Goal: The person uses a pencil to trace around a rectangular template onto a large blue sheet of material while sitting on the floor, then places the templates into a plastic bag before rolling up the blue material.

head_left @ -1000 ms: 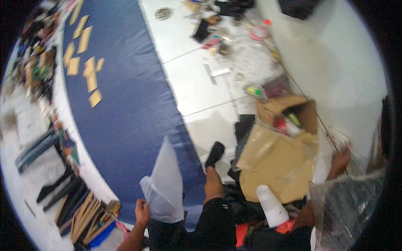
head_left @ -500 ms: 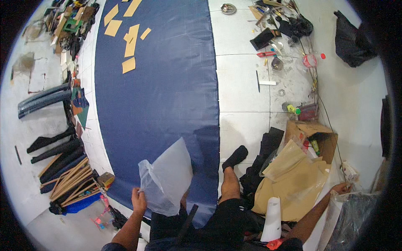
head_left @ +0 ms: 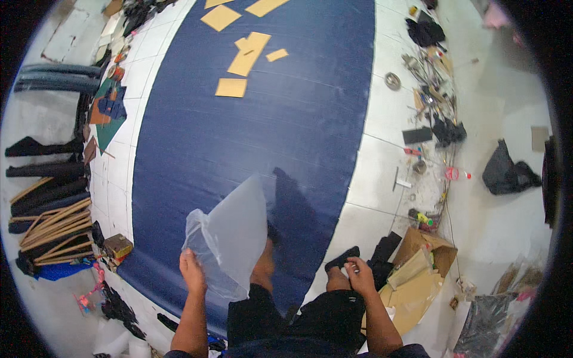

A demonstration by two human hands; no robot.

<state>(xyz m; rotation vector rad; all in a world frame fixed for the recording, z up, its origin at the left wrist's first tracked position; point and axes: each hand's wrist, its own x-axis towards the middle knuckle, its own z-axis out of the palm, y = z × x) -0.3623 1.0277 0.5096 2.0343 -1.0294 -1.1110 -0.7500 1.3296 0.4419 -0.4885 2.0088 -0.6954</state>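
Note:
A translucent plastic bag (head_left: 236, 230) hangs over the near part of a long dark blue sheet (head_left: 239, 143) spread on the floor. My left hand (head_left: 193, 271) is closed on the bag's left edge. Above my right knee, my right hand (head_left: 360, 274) is held with its fingers curled and pinched together. Whatever may be between those fingers is too small to make out. Farther off, tan card pieces (head_left: 249, 55) of several shapes lie on the blue sheet, some overlapping.
Dark rolls and wooden sticks (head_left: 57, 230) lie to the left, beside a small box (head_left: 117, 245). An open cardboard box (head_left: 439, 250) and large tan sheets (head_left: 412, 298) are at the right. Tools and scraps line the right wall, near a plastic bottle (head_left: 455, 173).
My right hand has come from the far right, by the plastic-wrapped items, to above my right leg. My left hand still grips the bag. The view has turned rightward.

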